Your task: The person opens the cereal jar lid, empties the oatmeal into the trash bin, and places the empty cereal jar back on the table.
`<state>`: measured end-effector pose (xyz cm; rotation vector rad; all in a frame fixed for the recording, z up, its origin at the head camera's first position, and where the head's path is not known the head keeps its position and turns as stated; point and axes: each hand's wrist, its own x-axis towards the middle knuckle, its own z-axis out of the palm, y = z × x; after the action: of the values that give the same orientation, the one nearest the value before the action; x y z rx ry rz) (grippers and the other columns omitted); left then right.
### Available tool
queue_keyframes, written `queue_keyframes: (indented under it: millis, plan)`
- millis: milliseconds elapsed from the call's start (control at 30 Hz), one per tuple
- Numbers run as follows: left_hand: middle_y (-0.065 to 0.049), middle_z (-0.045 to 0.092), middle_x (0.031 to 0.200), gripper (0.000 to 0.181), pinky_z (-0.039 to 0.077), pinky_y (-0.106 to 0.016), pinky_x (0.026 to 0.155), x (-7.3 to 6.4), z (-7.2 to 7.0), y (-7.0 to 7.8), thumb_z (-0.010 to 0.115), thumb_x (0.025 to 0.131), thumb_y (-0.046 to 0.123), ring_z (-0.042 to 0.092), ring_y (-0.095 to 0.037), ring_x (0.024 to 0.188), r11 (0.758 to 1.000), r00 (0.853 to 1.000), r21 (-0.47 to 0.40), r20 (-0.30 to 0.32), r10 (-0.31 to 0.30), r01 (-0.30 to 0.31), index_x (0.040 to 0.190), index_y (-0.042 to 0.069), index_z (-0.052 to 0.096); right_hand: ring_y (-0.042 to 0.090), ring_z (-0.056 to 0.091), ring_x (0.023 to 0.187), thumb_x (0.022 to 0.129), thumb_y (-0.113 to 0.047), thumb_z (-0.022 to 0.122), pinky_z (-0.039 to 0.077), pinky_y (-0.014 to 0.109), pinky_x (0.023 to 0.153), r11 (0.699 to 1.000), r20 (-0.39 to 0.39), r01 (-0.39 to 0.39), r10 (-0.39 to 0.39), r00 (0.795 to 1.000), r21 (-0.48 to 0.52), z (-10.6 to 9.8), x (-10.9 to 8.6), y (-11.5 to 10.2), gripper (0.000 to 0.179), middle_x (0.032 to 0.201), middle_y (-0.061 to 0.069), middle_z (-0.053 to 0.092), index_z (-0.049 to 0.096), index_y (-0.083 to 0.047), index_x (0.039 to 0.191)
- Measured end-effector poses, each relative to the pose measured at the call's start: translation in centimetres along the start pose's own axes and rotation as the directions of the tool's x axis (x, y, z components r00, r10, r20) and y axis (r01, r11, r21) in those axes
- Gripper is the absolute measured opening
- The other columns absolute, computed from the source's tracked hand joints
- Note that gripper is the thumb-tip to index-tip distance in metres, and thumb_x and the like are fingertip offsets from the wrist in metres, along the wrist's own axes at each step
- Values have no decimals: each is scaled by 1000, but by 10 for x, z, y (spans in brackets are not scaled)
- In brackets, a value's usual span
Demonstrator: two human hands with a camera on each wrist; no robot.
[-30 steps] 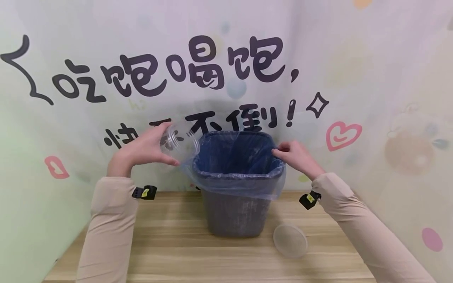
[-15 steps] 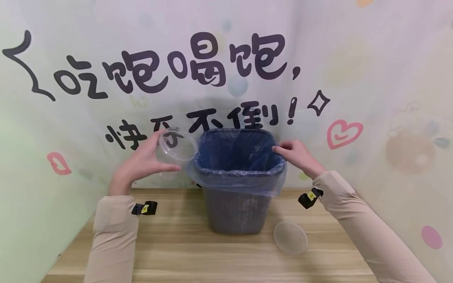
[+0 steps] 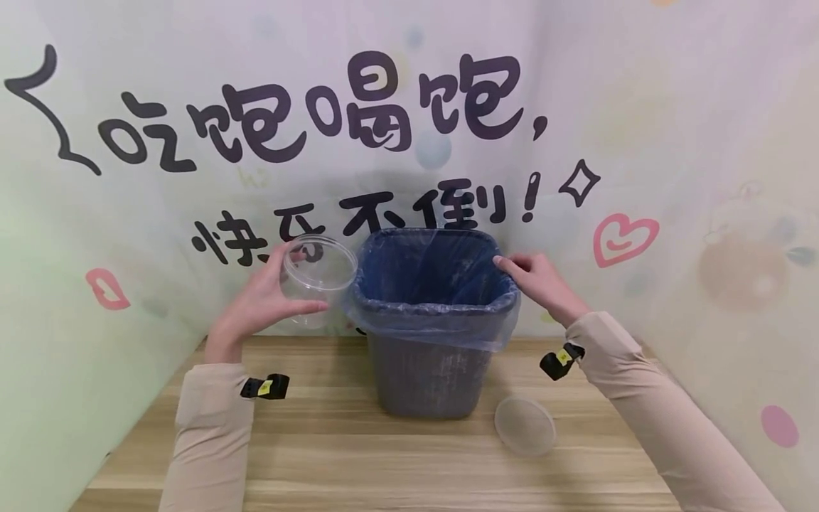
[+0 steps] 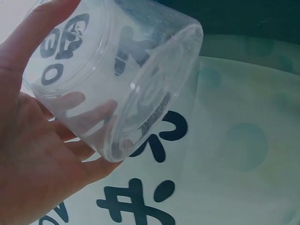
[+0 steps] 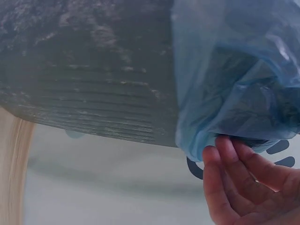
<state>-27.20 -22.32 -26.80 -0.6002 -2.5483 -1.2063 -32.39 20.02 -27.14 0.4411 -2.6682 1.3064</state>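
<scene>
In the head view my left hand (image 3: 259,295) grips a clear plastic jar (image 3: 318,267), thumb on the near side and fingers round the far side. Its round mouth faces up and slightly toward me, and no contents show through the wall. Just right of the jar stands a grey trash can (image 3: 425,380) lined with a blue plastic bag (image 3: 435,327) folded over its rim. My right hand (image 3: 540,284) holds the can's right rim, thumb on top. From the right wrist view, its curled fingers (image 5: 227,150) press against the bag under the rim.
A round translucent lid (image 3: 525,427) lies on the wooden table (image 3: 358,469), right of the can's base. Close behind the can hangs a pale printed backdrop (image 3: 275,57) with black lettering; it also closes in both sides.
My left hand has lowered a little and turned the jar from lying sideways toward the can to nearly upright. My right hand stays at the rim; the lid has not moved.
</scene>
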Motion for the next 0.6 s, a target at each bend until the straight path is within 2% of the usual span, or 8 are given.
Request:
queue_keyframes:
  millis: [133,267,367,500,600]
  plan:
    - [-26,40,141,101,34,-56,102,-3,3,-6,88,70,17,43,-41,124,998,1000,-67,1,13,-13,147,4,23,29,54,105,101,-48,42,41,45,95,999,-3,-10,10,1000,44,0,-3,3,62,118,21,61,59,6,125]
    - [-24,41,141,99,32,-55,102,-8,4,-11,86,72,12,44,-39,123,992,1000,-124,6,16,-15,147,3,23,22,57,95,102,-46,39,45,34,87,996,-21,11,-9,1000,87,0,-5,9,57,106,16,63,61,5,118]
    - [-24,40,142,99,31,-55,102,-14,4,-16,85,72,9,41,-38,125,989,1000,-148,2,18,-17,148,3,23,18,60,90,104,-40,40,48,30,83,995,-33,62,-60,998,75,-2,-8,14,52,101,13,63,62,7,111]
    - [-23,40,141,98,33,-55,100,-22,5,-26,85,71,7,40,-39,125,987,1000,-162,0,12,-12,148,5,23,25,63,95,105,-34,40,50,41,89,992,-17,118,-118,993,40,-4,-12,24,47,105,19,64,62,7,114]
    - [-23,41,139,97,34,-54,98,-28,8,-34,85,71,6,40,-39,125,986,1000,-169,-2,14,-14,146,5,24,32,62,99,105,-33,38,47,48,92,991,0,129,-129,992,18,-4,-16,34,48,111,23,64,60,7,119]
